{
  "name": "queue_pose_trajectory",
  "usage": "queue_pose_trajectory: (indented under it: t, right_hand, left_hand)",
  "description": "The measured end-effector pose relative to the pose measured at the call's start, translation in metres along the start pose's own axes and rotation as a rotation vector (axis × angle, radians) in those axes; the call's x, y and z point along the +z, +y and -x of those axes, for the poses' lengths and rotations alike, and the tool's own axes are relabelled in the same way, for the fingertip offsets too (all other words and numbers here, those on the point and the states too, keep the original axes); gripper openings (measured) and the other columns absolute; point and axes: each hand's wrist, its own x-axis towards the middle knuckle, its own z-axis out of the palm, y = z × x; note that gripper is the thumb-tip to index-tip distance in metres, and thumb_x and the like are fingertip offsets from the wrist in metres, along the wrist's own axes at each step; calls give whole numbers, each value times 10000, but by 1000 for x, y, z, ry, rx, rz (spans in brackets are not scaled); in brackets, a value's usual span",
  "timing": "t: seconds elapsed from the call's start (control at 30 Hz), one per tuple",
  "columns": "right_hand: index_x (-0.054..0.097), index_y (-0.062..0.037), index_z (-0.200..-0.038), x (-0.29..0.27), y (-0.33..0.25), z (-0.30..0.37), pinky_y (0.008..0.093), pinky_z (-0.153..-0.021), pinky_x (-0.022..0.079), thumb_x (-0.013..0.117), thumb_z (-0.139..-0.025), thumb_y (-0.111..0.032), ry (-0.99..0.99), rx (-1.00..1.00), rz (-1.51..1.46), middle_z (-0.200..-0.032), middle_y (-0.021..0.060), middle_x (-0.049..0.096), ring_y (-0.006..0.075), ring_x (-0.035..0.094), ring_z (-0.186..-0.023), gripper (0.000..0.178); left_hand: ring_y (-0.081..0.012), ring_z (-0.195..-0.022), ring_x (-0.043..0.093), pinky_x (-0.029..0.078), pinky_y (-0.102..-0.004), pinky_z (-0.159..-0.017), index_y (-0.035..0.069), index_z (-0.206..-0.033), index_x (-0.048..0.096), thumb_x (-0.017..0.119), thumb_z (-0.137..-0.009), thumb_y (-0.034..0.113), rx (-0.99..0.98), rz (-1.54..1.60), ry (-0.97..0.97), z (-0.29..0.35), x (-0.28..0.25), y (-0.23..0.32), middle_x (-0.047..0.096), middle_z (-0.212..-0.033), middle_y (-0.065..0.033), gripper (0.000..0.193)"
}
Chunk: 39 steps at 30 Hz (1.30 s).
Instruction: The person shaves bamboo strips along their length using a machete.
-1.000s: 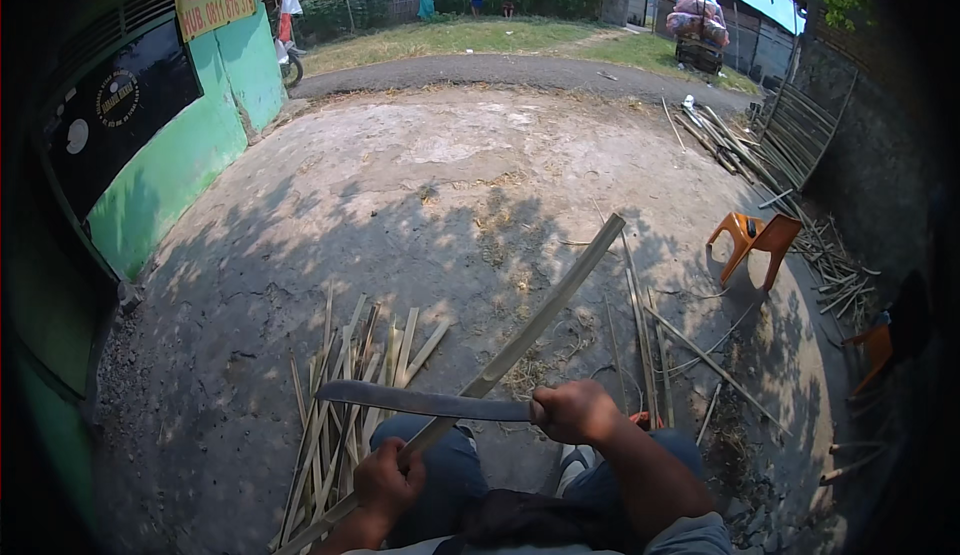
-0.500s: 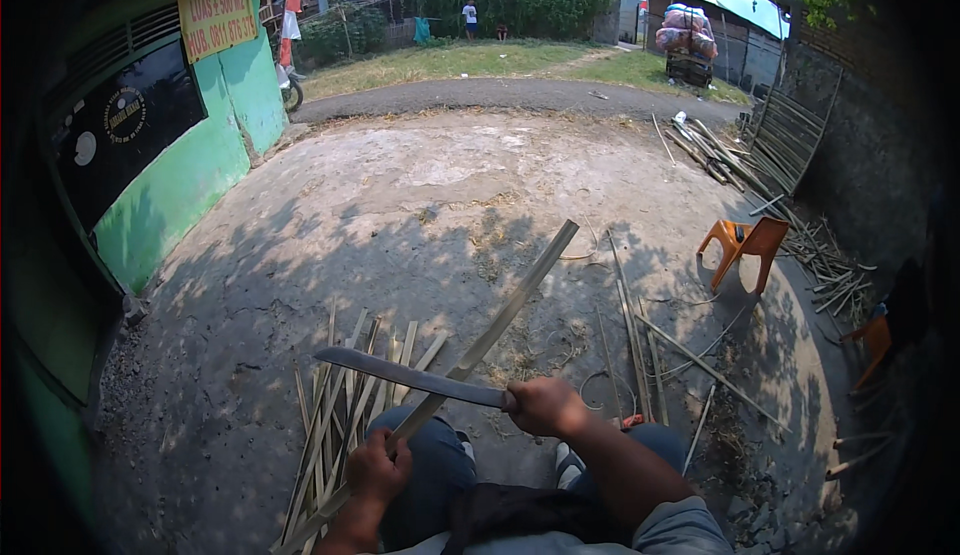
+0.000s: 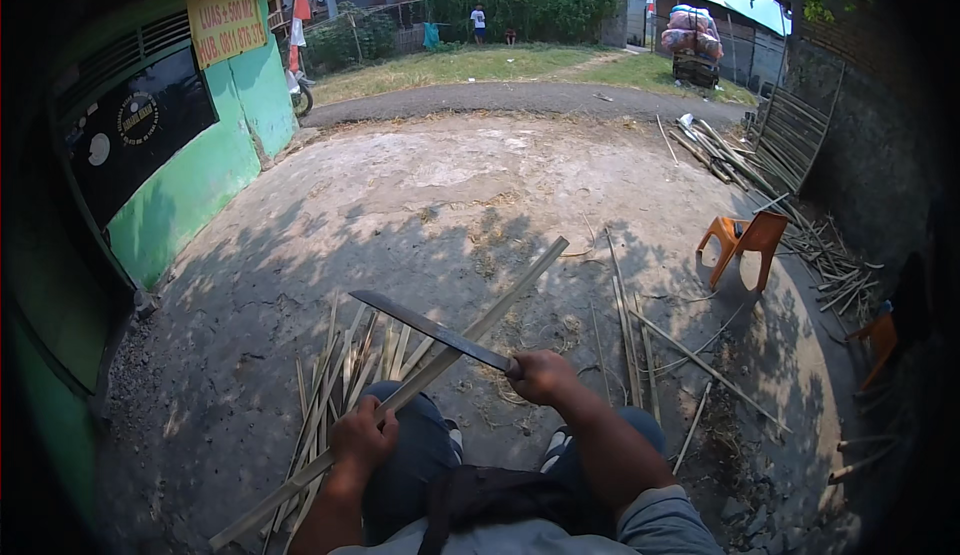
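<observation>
The person's left hand (image 3: 362, 437) is closed around a long, flat, pale bamboo strip (image 3: 420, 379), which slants up from the lower left, across and above the left knee, to its free end over the ground ahead. The hand covers a short stretch of the strip. The right hand (image 3: 545, 377) grips the handle of a long machete with a dark metal blade (image 3: 425, 328); the fist hides most of that handle. The blade crosses over the strip and covers part of it; whether its edge touches is hard to tell.

Both forearms run out of view below. Two grey-and-white shoes (image 3: 556, 449) show only in part beyond the blue-trousered knees. A black cloth or bag (image 3: 500, 505) covers the lap, its kind unclear.

Counted: two hands, one machete, one held strip. Beside the left knee lies a loose bundle of pale and brown bamboo strips (image 3: 323, 395), overlapping too much to count and partly hidden by the left arm. There are two orange plastic chairs: one chair with a small dark object on its seat (image 3: 762, 240), and another chair mostly lost in shadow at the right (image 3: 880, 347). Far off, one standing person in a white top (image 3: 478, 21) is clear; a second, low figure (image 3: 511, 36) is hard to make out.
</observation>
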Motion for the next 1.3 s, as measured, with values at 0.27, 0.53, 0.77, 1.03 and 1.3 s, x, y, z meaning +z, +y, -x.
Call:
queue_pose_trajectory:
  t: [0.27, 0.53, 0.77, 1.03, 1.3]
  right_hand:
    - [773, -196, -1068, -1, -26, 2, 491, -886, 598, 689, -891, -288, -156, -130, 180, -1065, 137, 780, 366, 748, -1021, 216]
    - [784, -175, -1131, -8, -7, -14, 498, -924, 582, 678, -960, -368, -25, 105, -21, -1104, 156, 773, 376, 734, -1058, 278]
    - [759, -170, -1086, 12, -53, -2, 507, -897, 596, 604, -982, -337, -172, -150, 166, -1068, 161, 779, 382, 747, -1039, 250]
    - [785, -152, -1064, 2, -2, -27, 505, -896, 587, 676, -962, -320, 49, 92, -29, -1038, 170, 771, 386, 739, -1016, 224]
    - [773, -146, -1030, 15, -39, -6, 513, -895, 594, 622, -961, -369, -86, -122, 163, -1033, 177, 774, 355, 754, -1037, 277]
  left_hand:
    - [-461, -820, 744, 586, -567, -778, 66, -1093, 662, 647, -947, 377, 27, 21, 51, 6, 3, -8, 749, -843, -222, 344]
    - [-461, -814, 743, 588, -562, -761, 85, -1103, 664, 653, -942, 381, -6, -34, 9, 0, 5, -20, 748, -844, -224, 337]
    - [-460, -810, 743, 585, -567, -759, 82, -1075, 660, 653, -940, 373, 37, 54, 81, -2, 14, -31, 748, -833, -216, 321]
    - [-466, -820, 740, 582, -577, -757, 82, -1055, 661, 654, -944, 366, 26, 29, 19, -11, 17, -29, 749, -847, -214, 305]
    - [-469, -836, 739, 582, -574, -766, 80, -1088, 670, 651, -947, 365, 28, 70, 31, -9, 22, -31, 751, -862, -221, 319]
